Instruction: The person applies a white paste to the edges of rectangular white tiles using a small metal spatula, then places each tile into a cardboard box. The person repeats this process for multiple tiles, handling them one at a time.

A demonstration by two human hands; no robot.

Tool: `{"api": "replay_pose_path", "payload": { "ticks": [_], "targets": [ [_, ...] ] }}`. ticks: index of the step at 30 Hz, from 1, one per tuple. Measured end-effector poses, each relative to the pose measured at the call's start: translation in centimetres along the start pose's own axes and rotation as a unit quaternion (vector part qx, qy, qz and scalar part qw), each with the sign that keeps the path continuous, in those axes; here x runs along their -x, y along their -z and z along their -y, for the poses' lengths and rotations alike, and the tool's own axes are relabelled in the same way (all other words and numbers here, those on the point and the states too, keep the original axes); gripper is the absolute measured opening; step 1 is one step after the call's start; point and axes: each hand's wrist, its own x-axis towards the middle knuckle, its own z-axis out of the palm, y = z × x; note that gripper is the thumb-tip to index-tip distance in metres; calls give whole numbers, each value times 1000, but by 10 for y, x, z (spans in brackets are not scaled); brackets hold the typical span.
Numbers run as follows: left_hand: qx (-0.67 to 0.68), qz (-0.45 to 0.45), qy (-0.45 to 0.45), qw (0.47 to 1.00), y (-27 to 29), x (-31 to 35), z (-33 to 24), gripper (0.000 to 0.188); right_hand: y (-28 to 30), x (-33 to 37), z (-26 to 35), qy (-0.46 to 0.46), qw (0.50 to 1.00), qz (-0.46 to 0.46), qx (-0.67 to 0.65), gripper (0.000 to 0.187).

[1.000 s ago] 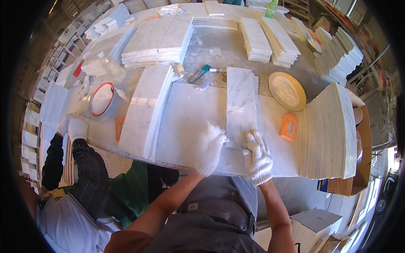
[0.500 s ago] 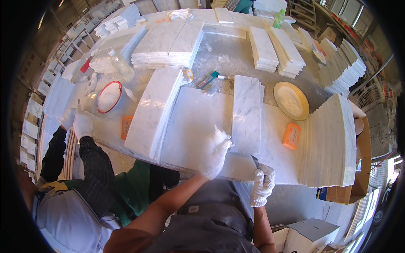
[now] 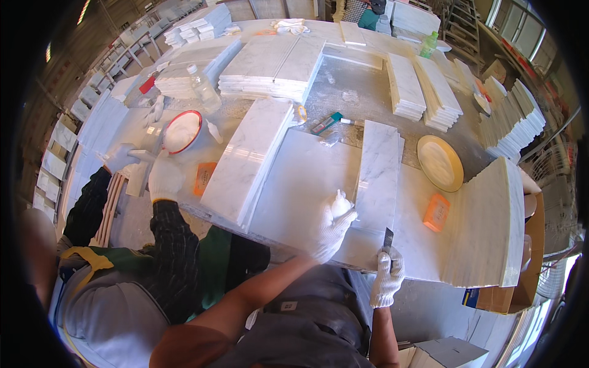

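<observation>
Head view: right hand (image 3: 388, 279) clasps a dark blade (image 3: 388, 237) just nearer than the marble slab (image 3: 378, 175); I fear a slip chipping its edge. Left of the slab's near end, left hand (image 3: 332, 236) grips a white bottle (image 3: 341, 202); oversqueezing could spill it.

I'm in a stone workshop. Pale veined slabs (image 3: 377, 165) lie stacked across my dusty worktable (image 3: 368, 101), under a high shed roof (image 3: 113, 27).
</observation>
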Motion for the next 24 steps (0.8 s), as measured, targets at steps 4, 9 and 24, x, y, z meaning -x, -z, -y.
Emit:
{"api": "replay_pose_path", "payload": {
  "ticks": [4, 9, 24],
  "targets": [
    [-67, -6, -27, 997, 5, 1, 11, 50, 0, 1, -2, 14, 1000, -3, 4, 19],
    [-97, 3, -64, 993, 9, -1, 15, 48, -1, -7, 5, -13, 999, 5, -37, 18],
    [-231, -27, -115, 966, 6, 6, 0, 43, -23, -24, 23, -54, 982, 46, -174, 27]
  ]
}}
